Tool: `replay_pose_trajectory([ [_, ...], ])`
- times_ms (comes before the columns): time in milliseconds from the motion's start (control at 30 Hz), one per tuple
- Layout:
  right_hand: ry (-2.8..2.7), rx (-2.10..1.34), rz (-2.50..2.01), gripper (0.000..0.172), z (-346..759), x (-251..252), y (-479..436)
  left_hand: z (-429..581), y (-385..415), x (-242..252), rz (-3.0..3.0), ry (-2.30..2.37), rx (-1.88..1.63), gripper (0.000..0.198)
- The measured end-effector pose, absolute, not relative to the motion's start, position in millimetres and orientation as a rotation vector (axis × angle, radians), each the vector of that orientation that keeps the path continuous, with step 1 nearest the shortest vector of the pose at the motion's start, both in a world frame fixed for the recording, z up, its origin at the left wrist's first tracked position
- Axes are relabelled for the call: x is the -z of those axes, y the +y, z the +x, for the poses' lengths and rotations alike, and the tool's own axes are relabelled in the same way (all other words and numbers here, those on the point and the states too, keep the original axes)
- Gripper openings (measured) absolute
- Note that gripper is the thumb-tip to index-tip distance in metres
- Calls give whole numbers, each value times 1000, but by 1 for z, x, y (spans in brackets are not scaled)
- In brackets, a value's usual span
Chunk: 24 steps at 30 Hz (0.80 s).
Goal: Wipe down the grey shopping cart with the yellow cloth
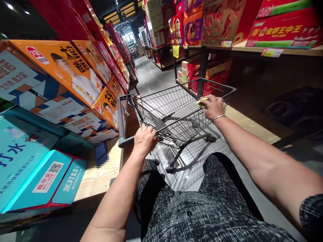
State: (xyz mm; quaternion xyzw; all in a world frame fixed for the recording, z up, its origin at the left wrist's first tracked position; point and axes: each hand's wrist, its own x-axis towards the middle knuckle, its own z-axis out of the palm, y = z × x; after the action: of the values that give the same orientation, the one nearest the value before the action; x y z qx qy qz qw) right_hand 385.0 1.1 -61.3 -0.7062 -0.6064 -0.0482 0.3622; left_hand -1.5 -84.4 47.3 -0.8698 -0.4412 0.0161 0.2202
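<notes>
A grey wire shopping cart (176, 101) stands in front of me in a shop aisle, its basket bare. My left hand (145, 139) is closed around the cart's grey handle bar at its left end. My right hand (214, 107) rests closed on the cart's right rim, holding a small yellow thing (202, 103) against the wire. A thin bracelet circles my right wrist.
Orange and blue cartons (63, 70) lie stacked on a low wooden shelf (101, 178) at the left. Red gift boxes (282, 30) fill dark shelves on the right. The grey floor aisle (148, 77) runs ahead between them.
</notes>
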Motion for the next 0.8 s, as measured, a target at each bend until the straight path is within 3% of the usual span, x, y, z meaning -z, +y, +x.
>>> replay_pose_trajectory([
  [167, -1259, 130, -1859, 63, 393, 76, 15, -6, -80, -47, -2423, -1195, -47, 16],
  [400, -1208, 215, -1577, 76, 231, 101, -29, -11, -70, -51, -2423, -1249, -94, 14],
  [600, -1773, 258, -1132, 56, 140, 117, -63, -11, -68, -51, -2416, -1234, -94, 19],
  [800, -2093, 256, -939, 42, 220, 143, -44, -13, -69, -50, -2403, -1196, -50, 18],
])
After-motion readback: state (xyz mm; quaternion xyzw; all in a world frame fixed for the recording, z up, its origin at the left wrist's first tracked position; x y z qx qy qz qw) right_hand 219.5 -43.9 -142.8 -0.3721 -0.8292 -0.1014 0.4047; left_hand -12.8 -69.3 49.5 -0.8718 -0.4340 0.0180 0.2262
